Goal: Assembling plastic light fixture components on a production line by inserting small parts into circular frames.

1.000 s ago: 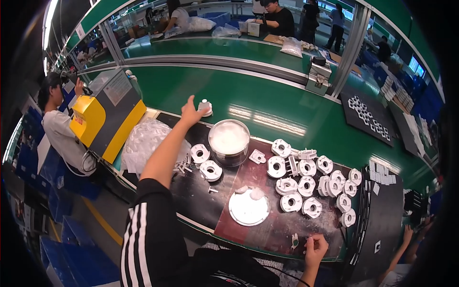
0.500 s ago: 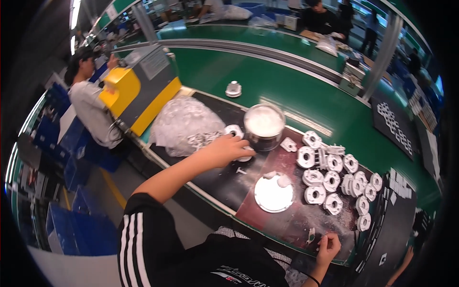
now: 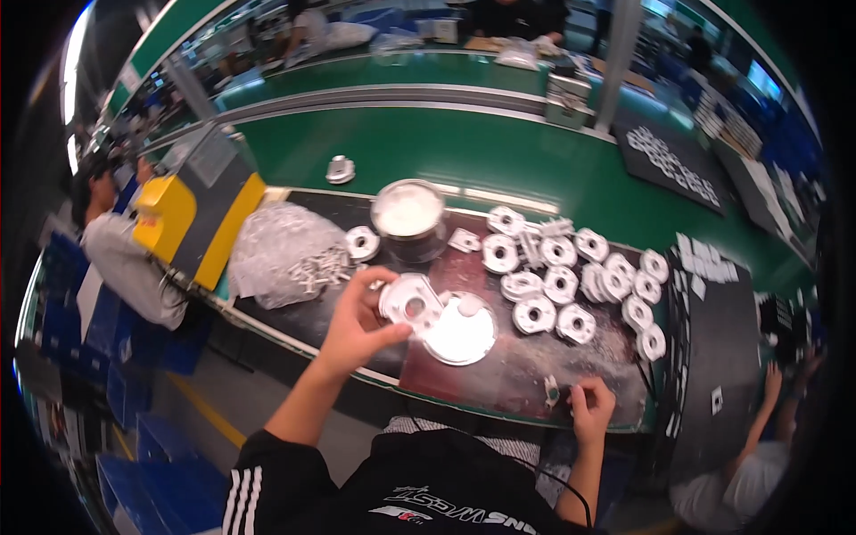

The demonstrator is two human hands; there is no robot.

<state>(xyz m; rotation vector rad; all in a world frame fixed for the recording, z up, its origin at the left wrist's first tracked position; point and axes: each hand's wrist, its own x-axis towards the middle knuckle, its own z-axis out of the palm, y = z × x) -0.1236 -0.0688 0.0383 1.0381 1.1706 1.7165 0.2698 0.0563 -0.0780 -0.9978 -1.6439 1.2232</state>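
Note:
My left hand (image 3: 355,323) grips a white round plastic housing (image 3: 406,294) with a hole in its middle, raised over the bench. The housing partly overlaps a shiny round white disc (image 3: 462,334) lying behind it. My right hand (image 3: 590,412) is near the bench's front edge, its fingers curled together; what they hold, if anything, I cannot make out. Beside its fingertips lies a small greenish piece (image 3: 551,390). Another white housing (image 3: 361,242) rests next to a round tub (image 3: 408,210) of white material.
A clear plastic bag (image 3: 272,245) with small white parts lies at the left, near a yellow and grey machine (image 3: 192,209). Several white housings (image 3: 560,283) are clustered at the right. A black mat (image 3: 704,357) is farther right; one person (image 3: 120,259) works at the left.
My left hand has lifted the housing from beside the bag and brought it closer, tilted up. My right hand stays near the front edge. The whole view has turned right.

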